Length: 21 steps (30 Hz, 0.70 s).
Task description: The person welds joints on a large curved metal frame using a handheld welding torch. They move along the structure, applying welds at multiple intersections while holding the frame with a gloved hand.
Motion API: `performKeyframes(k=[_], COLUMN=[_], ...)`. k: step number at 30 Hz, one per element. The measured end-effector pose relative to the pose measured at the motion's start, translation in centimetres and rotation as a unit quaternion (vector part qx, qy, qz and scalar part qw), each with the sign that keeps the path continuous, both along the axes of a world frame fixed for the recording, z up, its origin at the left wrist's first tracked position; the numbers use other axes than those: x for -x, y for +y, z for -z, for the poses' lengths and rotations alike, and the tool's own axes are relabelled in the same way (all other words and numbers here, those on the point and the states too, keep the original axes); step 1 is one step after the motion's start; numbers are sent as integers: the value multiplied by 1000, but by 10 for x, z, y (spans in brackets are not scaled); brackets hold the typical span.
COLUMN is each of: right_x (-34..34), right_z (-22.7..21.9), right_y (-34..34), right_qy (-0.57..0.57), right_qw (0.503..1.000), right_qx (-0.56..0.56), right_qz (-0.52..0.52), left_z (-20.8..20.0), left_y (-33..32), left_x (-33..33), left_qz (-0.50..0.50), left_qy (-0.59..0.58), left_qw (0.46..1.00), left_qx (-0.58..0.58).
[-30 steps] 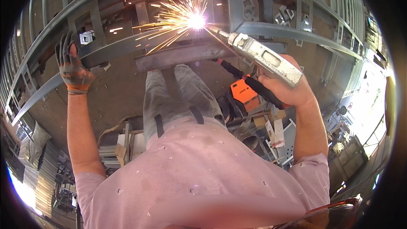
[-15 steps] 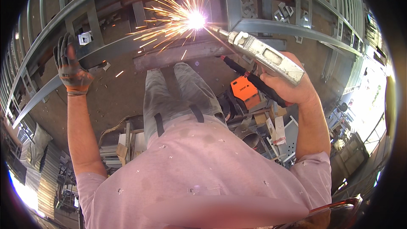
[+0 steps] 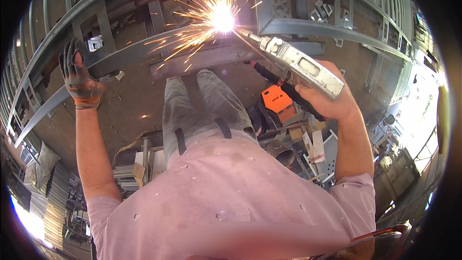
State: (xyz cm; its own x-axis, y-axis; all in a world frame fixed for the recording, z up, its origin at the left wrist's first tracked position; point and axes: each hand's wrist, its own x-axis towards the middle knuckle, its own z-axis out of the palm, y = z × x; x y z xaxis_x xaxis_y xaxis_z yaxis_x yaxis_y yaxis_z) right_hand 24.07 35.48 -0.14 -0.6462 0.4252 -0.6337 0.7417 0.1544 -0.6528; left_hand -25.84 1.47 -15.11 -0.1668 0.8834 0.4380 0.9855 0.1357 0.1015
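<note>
My bare right hand (image 3: 332, 97) is closed around a silver, boxy handheld welding gun (image 3: 308, 67). Its narrow nozzle points up and left at the metal frame (image 3: 308, 29). A bright weld glow (image 3: 222, 18) burns just past the tip and throws orange sparks, and the glare hides the joint under it. My left hand (image 3: 83, 78), in a grey and orange work glove, rests against the frame's left bar (image 3: 127, 58). Its fingers are stretched out and hold nothing. A black cable sleeve (image 3: 301, 98) hangs below the gun, beside my right hand.
A steel beam (image 3: 192, 62) lies across in front of my legs. Below my right arm stand an orange machine (image 3: 278, 102) and scrap pieces with a perforated metal plate (image 3: 332, 156). Flat stacked strips (image 3: 126, 177) lie at lower left. Cut metal squares (image 3: 321, 10) lie beyond the frame.
The weld glow stays at nearly the same spot while the sparks spread in a different pattern. My left hand and the gun have shifted only slightly.
</note>
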Motion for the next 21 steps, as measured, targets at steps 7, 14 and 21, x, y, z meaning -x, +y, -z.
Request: performKeyframes(k=[7,14,21], right_x=[2,0,5], right_z=[-5,-5,-15], right_y=[-4,-2,-9], right_qy=[-18,10,-30], right_qw=[998,1000,991], right_qx=[37,4,87], right_qz=[50,-21,98], left_z=[1,10,12], left_y=[0,-5,-10], left_x=[0,8,11], left_qz=[1,9,15], left_qy=[24,14,-18], left_qw=[1000,1000,1000], left_qx=[-4,-16,-12])
